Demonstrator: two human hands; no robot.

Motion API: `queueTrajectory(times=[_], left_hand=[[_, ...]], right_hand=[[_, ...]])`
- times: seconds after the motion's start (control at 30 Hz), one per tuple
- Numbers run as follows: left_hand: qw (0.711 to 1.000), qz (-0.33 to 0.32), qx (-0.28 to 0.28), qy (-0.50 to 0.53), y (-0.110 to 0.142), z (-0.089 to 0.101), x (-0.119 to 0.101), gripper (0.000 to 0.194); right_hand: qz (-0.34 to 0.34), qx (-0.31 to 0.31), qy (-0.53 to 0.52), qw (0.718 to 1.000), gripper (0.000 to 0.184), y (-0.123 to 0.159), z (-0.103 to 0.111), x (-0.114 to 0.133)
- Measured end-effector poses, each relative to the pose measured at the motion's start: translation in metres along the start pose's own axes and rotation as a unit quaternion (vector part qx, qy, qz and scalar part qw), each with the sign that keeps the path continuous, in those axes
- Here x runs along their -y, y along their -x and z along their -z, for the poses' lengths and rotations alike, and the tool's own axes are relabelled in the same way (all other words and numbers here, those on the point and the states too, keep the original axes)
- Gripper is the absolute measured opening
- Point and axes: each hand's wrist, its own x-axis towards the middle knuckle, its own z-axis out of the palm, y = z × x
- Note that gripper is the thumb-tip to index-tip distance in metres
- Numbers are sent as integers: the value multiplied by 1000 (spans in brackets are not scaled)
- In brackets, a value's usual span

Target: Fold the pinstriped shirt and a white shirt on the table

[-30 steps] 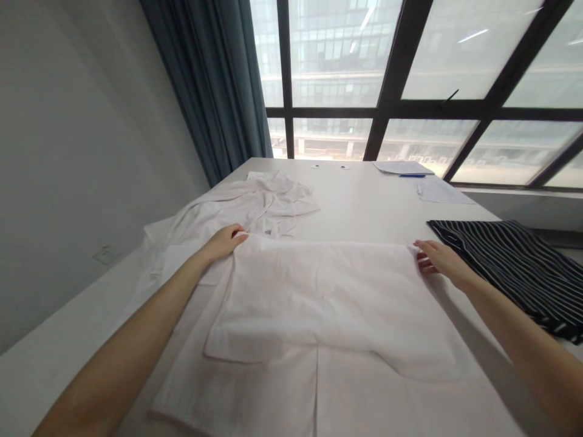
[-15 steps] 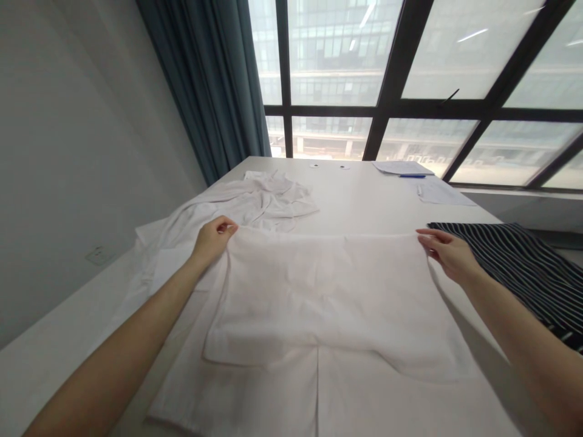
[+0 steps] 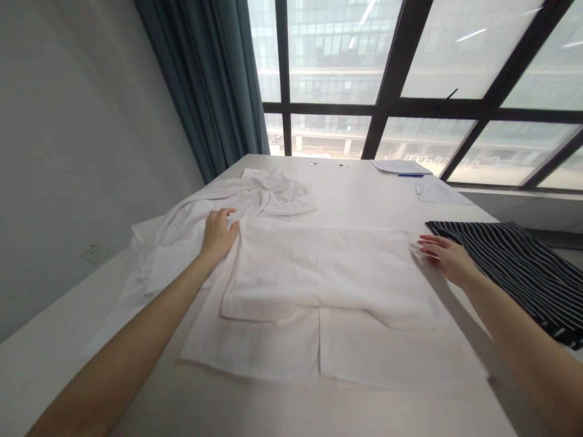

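Note:
A white garment [image 3: 328, 267] lies on the table, its top part folded over its lower part. A slit runs down the middle of the lower part to the hem. At the fold's far left corner is my left hand [image 3: 219, 233], thumb and fingers apart, the thumb touching or very near the cloth. Just beyond the far right corner, my right hand [image 3: 444, 256] has its fingers loosely extended and apart from the cloth.
Crumpled white cloth [image 3: 268, 194] lies behind and left of the garment. A black striped cloth [image 3: 514, 261] is at the right. Papers [image 3: 396, 167] and a blue pen [image 3: 410, 175] rest at the back of the white table [image 3: 355, 203]. A blue curtain [image 3: 214, 91] hangs beside the window.
Both hands have let go of the folded edge. The garment has come down flat and shifted away from me, so its hem now shows.

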Motion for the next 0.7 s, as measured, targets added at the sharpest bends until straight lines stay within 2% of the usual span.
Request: queueTrajectory(times=[0.07,0.13,0.23,0.33,0.47,0.63,0.7], left_hand=[[1000,-20,9,2,25,14,1,39],[998,-26,55,15,55,25,1,40],[991,10,132,30,97,37,-4,48],[980,25,196,24,123,46,-13,56],[973,37,226,37,128,53,-21,60],[953,80,249,153,123,62,-27,66],[935,108,262,213,121,71,-32,70]], right_hand=[[-24,24,18,999,23,27,14,0],[-33,59,57,996,28,57,26,-3],[1,98,133,986,42,96,37,-13],[52,105,209,971,55,119,43,-22],[101,78,233,964,60,132,41,-26],[71,96,157,980,64,139,38,-18],[59,100,114,987,64,140,41,-15]])
